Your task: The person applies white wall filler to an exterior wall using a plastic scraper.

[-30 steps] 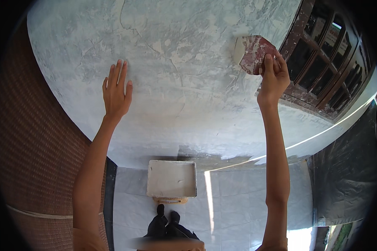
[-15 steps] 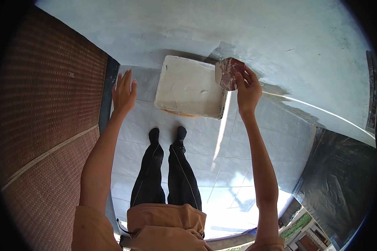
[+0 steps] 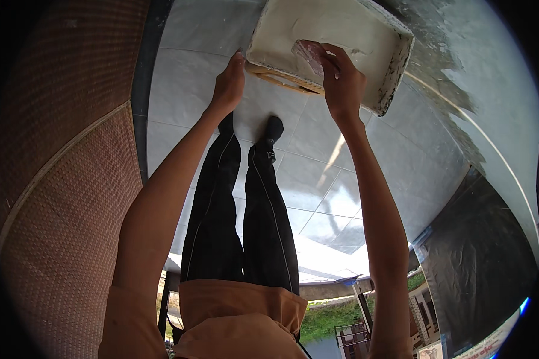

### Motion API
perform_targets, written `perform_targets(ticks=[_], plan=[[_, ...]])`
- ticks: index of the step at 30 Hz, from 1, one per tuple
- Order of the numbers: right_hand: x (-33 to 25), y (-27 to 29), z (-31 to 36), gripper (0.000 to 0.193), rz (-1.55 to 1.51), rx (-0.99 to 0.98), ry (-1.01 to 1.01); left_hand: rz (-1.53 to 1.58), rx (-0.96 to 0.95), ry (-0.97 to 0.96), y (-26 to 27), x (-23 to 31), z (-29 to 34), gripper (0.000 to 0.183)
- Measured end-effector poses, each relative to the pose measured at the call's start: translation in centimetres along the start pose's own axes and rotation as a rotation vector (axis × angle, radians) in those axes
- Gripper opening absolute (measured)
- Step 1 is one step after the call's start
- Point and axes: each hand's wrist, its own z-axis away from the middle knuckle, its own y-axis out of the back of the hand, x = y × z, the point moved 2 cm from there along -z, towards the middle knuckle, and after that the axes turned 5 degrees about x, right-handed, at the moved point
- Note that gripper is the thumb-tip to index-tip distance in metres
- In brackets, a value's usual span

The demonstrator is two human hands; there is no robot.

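Observation:
A rectangular tray (image 3: 395,69) with a paste-smeared rim holds off-white paste (image 3: 281,27). My right hand (image 3: 344,84) reaches over its near side and grips a flat reddish-brown spreader (image 3: 308,54) coated with pale paste. The spreader is tilted down at the paste; its lower edge seems to touch the surface. At the tray's near left corner is my left hand (image 3: 229,84), fingers bent and closed on the rim, though the fingertips are partly hidden. A tan support (image 3: 281,81) with a slot shows beneath the tray.
A grey-blue wall (image 3: 485,78) with darker damp patches rises at the right. Woven brown panels (image 3: 72,209) line the left side. Grey tiles (image 3: 185,78) cover the floor, where my feet stand below the tray. Black sheeting (image 3: 479,257) hangs at the lower right.
My right hand has brought the spreader from beside the wall down into the tray. My left hand, open before, has moved to the tray's corner. The view has shifted, putting the tray higher.

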Motion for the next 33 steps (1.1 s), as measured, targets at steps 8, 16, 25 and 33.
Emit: perform_targets(ticks=[8,16,25,33], plan=[[0.7,-1.8,-0.4,0.027,0.042,-0.114,0.013,0.254,-0.069,0.094,-1.7,1.1,0.8,0.083],[-0.3,-2.3,-0.4,0.015,0.032,-0.074,0.117,0.34,-0.046,0.178,-1.9,1.3,0.8,0.084],[0.0,-2.0,-1.0,0.015,0.041,-0.14,0.107,0.377,-0.023,0.208,-2.5,1.5,1.2,0.083],[0.2,-2.1,-1.5,0.017,0.077,-0.193,0.143,0.432,-0.021,0.21,-2.7,1.0,1.4,0.088]])
